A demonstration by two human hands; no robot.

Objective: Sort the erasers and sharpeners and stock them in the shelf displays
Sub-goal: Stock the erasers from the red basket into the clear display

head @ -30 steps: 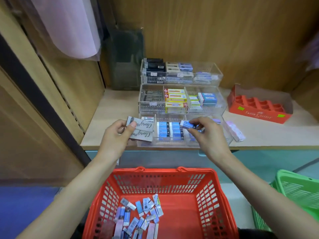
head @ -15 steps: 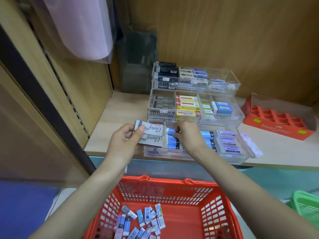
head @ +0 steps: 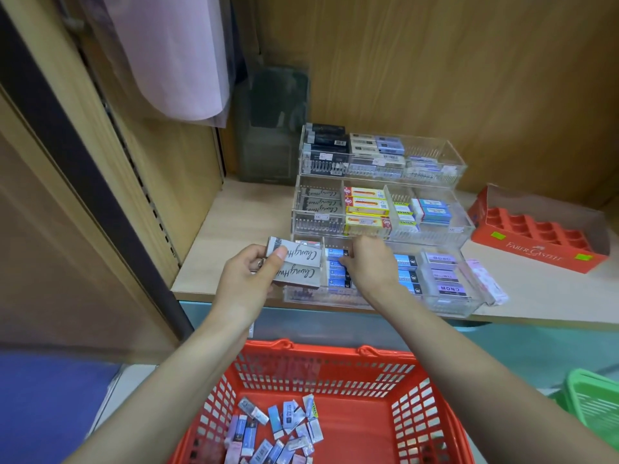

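A three-tier clear display (head: 467,304) stands on the wooden shelf, with erasers sorted in its compartments. My left hand (head: 248,283) grips two white ChungHwa erasers (head: 301,262) at the front tier's left end. My right hand (head: 371,262) reaches into the front tier, its fingers curled down onto a blue eraser (head: 336,254) at the top of a blue column. Below me, a red basket (head: 335,356) holds several loose erasers (head: 278,430).
A red Faber-Castell tray (head: 536,249) sits on the shelf to the right. A pink packet (head: 485,279) lies beside the display. A dark clear box (head: 271,128) stands behind the display at the left. A green basket (head: 593,400) shows at the lower right.
My right hand carried a blue eraser leftward and down into the front tier's blue column. My left hand kept hold of the ChungHwa erasers. The view shifted left.
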